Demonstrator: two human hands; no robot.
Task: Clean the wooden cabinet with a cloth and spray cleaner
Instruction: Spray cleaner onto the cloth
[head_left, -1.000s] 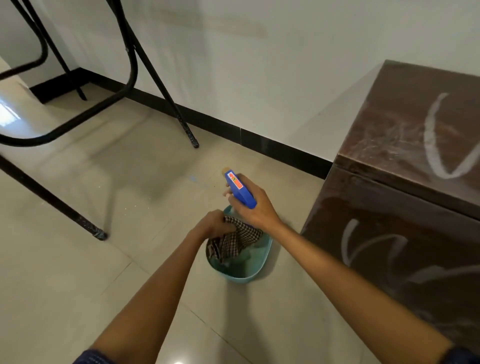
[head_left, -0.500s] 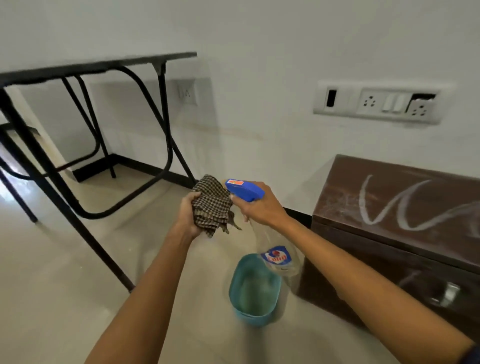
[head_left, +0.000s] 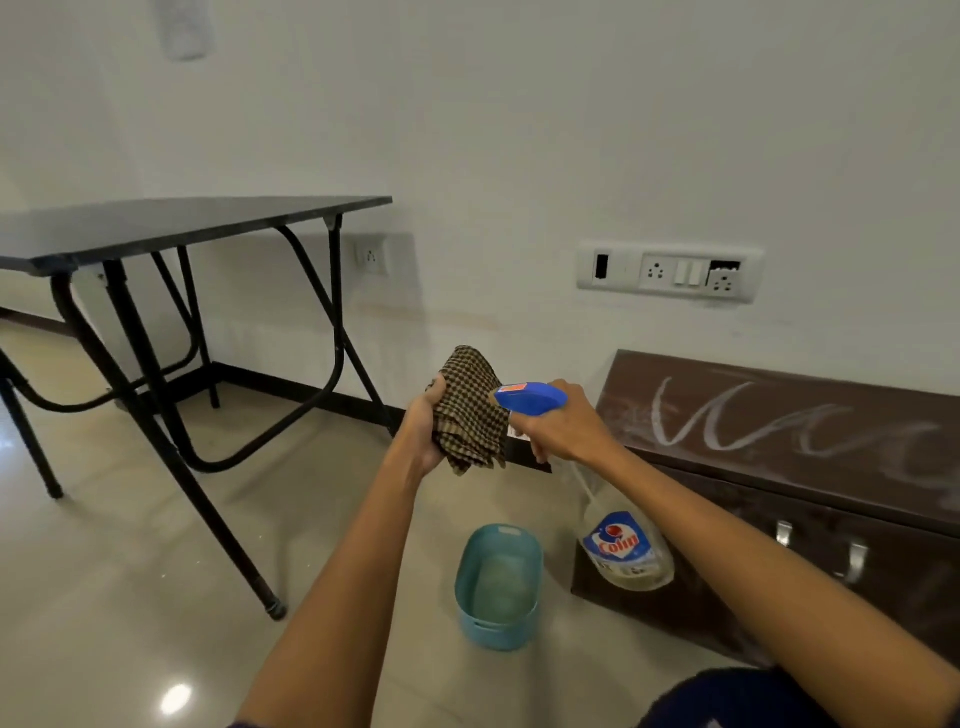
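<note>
My left hand (head_left: 423, 441) is clenched round the bunched checked cloth (head_left: 470, 415), holding it right at the nozzle of the spray bottle (head_left: 626, 545). My right hand (head_left: 563, 426) grips the bottle at its trigger neck, I judge to wet the cloth first. The label reads "Colin". The wooden cabinet (head_left: 779, 431), streaked with illegible white scrawls, stands untouched at my right, beside a teal tub (head_left: 498, 587) on the floor.
</note>
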